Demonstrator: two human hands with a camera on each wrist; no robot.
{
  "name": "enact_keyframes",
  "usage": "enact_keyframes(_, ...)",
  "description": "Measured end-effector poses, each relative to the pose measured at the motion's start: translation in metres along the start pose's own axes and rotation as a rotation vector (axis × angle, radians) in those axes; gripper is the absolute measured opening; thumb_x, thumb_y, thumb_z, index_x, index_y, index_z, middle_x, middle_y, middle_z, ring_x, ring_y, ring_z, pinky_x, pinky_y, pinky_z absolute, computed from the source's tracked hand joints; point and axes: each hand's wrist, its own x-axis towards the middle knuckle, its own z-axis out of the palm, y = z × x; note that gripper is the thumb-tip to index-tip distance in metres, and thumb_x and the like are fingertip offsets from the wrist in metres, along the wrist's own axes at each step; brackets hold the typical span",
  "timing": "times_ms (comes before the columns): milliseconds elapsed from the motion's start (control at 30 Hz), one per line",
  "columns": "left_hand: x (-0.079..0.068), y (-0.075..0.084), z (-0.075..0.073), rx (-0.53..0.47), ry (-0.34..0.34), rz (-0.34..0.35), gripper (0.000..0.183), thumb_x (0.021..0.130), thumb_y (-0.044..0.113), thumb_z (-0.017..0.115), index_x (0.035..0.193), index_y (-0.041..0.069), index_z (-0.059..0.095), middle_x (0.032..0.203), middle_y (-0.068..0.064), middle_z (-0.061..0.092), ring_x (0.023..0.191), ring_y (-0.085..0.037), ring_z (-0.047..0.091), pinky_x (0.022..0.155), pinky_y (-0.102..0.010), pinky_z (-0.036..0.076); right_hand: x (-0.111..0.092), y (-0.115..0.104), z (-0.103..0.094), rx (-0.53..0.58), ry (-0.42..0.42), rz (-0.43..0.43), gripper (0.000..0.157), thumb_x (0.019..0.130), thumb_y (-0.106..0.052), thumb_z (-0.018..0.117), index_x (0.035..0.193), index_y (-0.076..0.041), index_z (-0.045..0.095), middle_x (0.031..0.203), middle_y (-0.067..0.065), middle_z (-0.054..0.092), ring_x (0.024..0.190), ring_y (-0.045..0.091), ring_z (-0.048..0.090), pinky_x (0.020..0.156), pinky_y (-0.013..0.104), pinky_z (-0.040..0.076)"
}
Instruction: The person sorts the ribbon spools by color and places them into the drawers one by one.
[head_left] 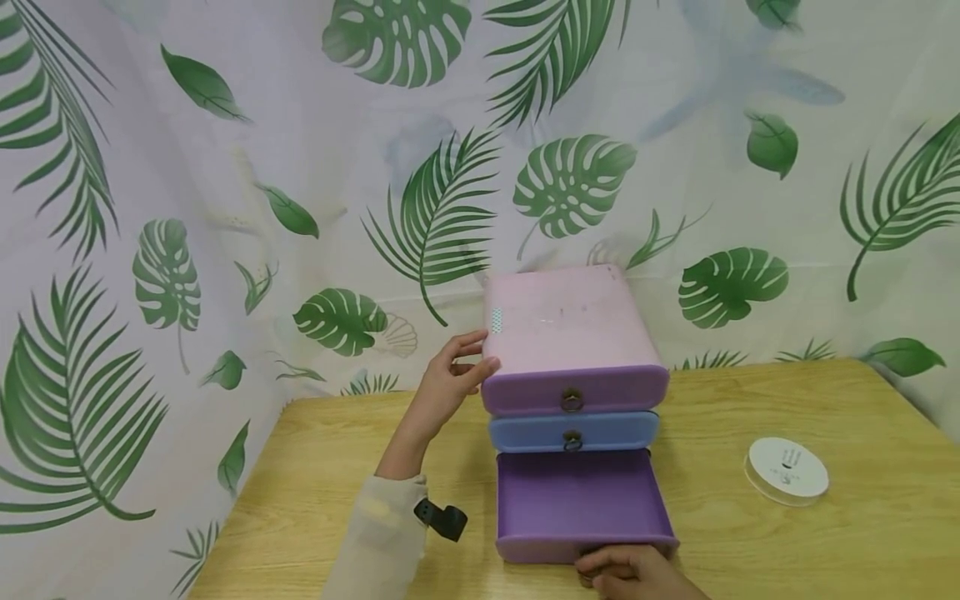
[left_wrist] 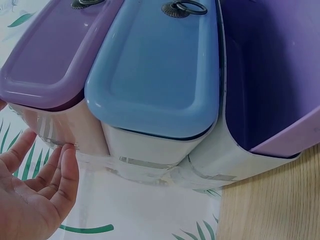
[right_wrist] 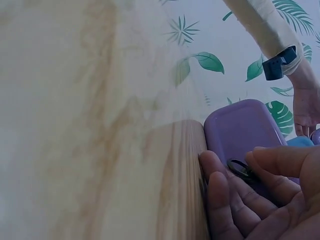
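A small chest of three stacked drawers (head_left: pixel 570 321) stands on the table, its top casing pink. The top drawer (head_left: pixel 532 396) has a purple front and the middle drawer (head_left: pixel 525 433) a blue one; both are in. Below them the purple bottom drawer (head_left: pixel 573 496) is pulled out, with nothing seen inside. My left hand (head_left: pixel 453 379) rests its fingertips on the left side of the top casing, fingers spread. My right hand (head_left: pixel 630 571) is at the bottom drawer's front, fingers curled at its dark metal ring pull (right_wrist: pixel 241 170). The ring stands between thumb and fingers.
A white ribbon spool (head_left: pixel 787 471) lies flat on the wooden table (head_left: pixel 750 550), right of the chest. Behind the table hangs a leaf-patterned cloth (head_left: pixel 247 192). A black band (head_left: pixel 442 519) is on the left wrist.
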Motion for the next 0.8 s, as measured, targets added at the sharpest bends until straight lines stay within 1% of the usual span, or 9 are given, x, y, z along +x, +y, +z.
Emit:
enact_keyframes(67,0.000,0.000,0.000,0.000,0.000,0.006,0.052,0.094,0.029,0.063,0.143,0.025,0.046,0.142,-0.012,0.048,0.118,-0.029,0.058,0.089,-0.041,0.052,-0.002,0.001,-0.002,-0.003,-0.024,-0.023,0.037,0.100,-0.005,0.049,0.123,0.023,0.049,0.116,-0.019,0.066,0.104,-0.005,0.061,0.082,0.013,0.049)
enact_keyframes(200,0.001,-0.002,0.000,-0.006,0.000,0.007,0.052,0.094,0.029,0.064,0.143,0.025,0.046,0.141,-0.013,0.048,0.116,-0.029,0.058,0.091,-0.047,0.050,-0.008,0.003,-0.006,0.018,-0.066,-0.078,0.033,0.100,0.000,0.045,0.126,0.020,0.049,0.120,-0.018,0.065,0.109,-0.003,0.061,0.086,0.015,0.049)
enact_keyframes(267,0.001,-0.003,0.000,-0.009,0.001,0.006,0.052,0.094,0.028,0.064,0.143,0.025,0.046,0.141,-0.013,0.048,0.115,-0.029,0.058,0.092,-0.050,0.050,-0.012,0.002,-0.008,0.076,-0.080,-0.061,0.033,0.101,0.000,0.043,0.128,0.018,0.048,0.120,-0.015,0.066,0.110,-0.001,0.061,0.087,0.016,0.050)
enact_keyframes(300,0.001,-0.003,0.001,-0.009,0.002,0.005,0.052,0.094,0.028,0.064,0.143,0.025,0.046,0.141,-0.012,0.048,0.115,-0.029,0.058,0.092,-0.050,0.050,-0.015,0.001,-0.010,0.083,-0.083,-0.059,0.033,0.101,0.000,0.042,0.129,0.018,0.047,0.120,-0.014,0.066,0.110,-0.001,0.061,0.088,0.017,0.050)
enact_keyframes(400,0.001,-0.001,0.001,-0.007,0.004,0.006,0.052,0.094,0.029,0.064,0.143,0.026,0.046,0.141,-0.012,0.048,0.115,-0.029,0.058,0.093,-0.050,0.050,-0.024,-0.005,-0.014,0.189,-0.083,0.002,0.034,0.102,-0.003,0.040,0.132,0.008,0.051,0.121,-0.008,0.068,0.112,0.003,0.062,0.090,0.019,0.050)
enact_keyframes(533,0.000,0.000,0.001,-0.003,0.005,0.009,0.053,0.094,0.029,0.064,0.143,0.026,0.046,0.141,-0.013,0.048,0.116,-0.028,0.058,0.092,-0.048,0.050,-0.039,-0.017,-0.024,0.311,-0.083,0.079,0.037,0.104,-0.007,0.036,0.134,-0.014,0.056,0.125,-0.003,0.066,0.117,0.007,0.061,0.094,0.022,0.050)
enact_keyframes(600,0.000,0.000,0.001,-0.003,0.006,0.008,0.053,0.094,0.029,0.064,0.143,0.025,0.046,0.141,-0.012,0.048,0.116,-0.028,0.058,0.092,-0.049,0.050,-0.046,-0.024,-0.029,0.329,-0.075,0.100,0.039,0.104,-0.007,0.035,0.132,-0.019,0.058,0.126,-0.003,0.066,0.118,0.006,0.060,0.095,0.021,0.049)
enact_keyframes(700,0.000,0.001,0.000,-0.003,0.006,0.005,0.052,0.094,0.028,0.064,0.143,0.025,0.046,0.141,-0.012,0.049,0.116,-0.028,0.058,0.092,-0.049,0.050,-0.057,-0.038,-0.036,0.324,-0.014,0.160,0.039,0.105,-0.008,0.035,0.131,-0.024,0.059,0.124,-0.003,0.067,0.114,0.009,0.062,0.093,0.022,0.050)
enact_keyframes(800,0.000,0.000,0.001,-0.002,0.004,0.004,0.052,0.094,0.028,0.064,0.143,0.025,0.046,0.140,-0.012,0.049,0.115,-0.028,0.058,0.091,-0.046,0.051,-0.065,-0.056,-0.045,0.243,0.078,0.222,0.039,0.105,-0.012,0.036,0.129,-0.032,0.059,0.121,-0.007,0.068,0.108,0.012,0.066,0.088,0.025,0.053)
